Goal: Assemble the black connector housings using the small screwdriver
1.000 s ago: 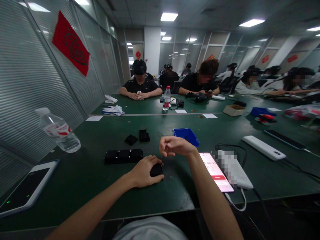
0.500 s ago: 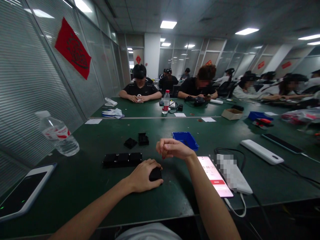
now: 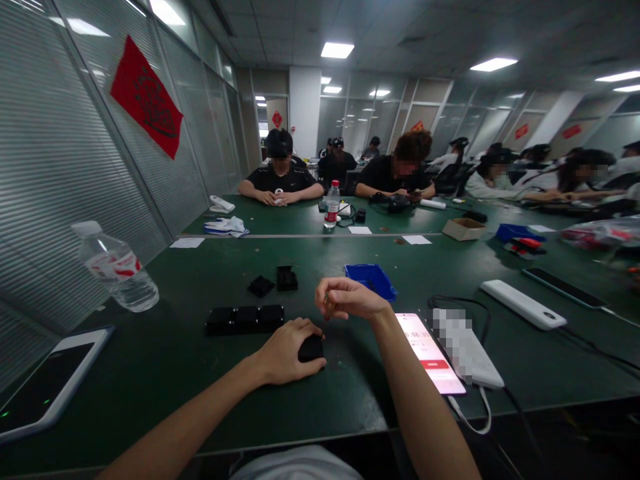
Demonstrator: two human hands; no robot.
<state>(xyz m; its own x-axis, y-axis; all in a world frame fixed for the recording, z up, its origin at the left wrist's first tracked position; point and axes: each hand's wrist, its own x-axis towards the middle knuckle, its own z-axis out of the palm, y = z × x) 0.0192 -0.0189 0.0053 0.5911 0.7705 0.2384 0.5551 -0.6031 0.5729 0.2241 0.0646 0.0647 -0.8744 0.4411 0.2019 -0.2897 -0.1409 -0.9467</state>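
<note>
My left hand [image 3: 287, 350] rests on the green table [image 3: 150, 373] with its fingers closed round a small black block [image 3: 311, 347]. My right hand [image 3: 347, 298] hovers just above and behind it, fingers pinched together on something too small to make out. A row of three joined black blocks [image 3: 245, 318] lies to the left of my left hand. Two more black parts [image 3: 275, 281] sit farther back. A blue tray [image 3: 371, 279] stands just behind my right hand.
A water bottle [image 3: 114, 267] and a tablet [image 3: 47, 383] are at the left. A lit phone [image 3: 431, 351], a white power bank with cable [image 3: 467, 350] and a white bar [image 3: 523, 304] lie at the right. Several people sit working across the table.
The view tilted slightly between the earliest frame and now. My right hand rose a little and stays pinched; my left hand keeps its hold on the black block.
</note>
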